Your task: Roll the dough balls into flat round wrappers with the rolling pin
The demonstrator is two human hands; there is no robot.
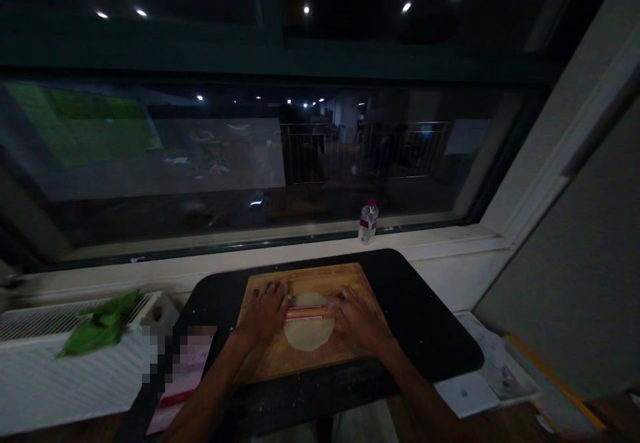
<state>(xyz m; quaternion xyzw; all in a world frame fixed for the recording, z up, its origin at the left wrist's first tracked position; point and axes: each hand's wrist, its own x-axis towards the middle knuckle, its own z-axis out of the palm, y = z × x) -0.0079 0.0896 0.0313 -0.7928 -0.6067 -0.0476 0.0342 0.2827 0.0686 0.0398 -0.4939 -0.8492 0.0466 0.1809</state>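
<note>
A round flat piece of pale dough (pixel 309 333) lies on a wooden board (pixel 305 363) on a black table (pixel 425 323). A red-and-white rolling pin (pixel 307 312) rests across the dough. My left hand (pixel 264 311) lies palm down on the pin's left end, fingers flat and stretched forward. On the pin's right end rests my right hand (pixel 356 316), palm down too, fingers extended. Both hands press on the pin rather than wrap around it.
A small plastic water bottle (pixel 369 223) stands on the window sill behind the table. A green cloth (pixel 100 326) lies on the white radiator at left. A pink packet (pixel 185 370) sits at the table's left edge. Papers (pixel 480 376) lie on the floor to the right.
</note>
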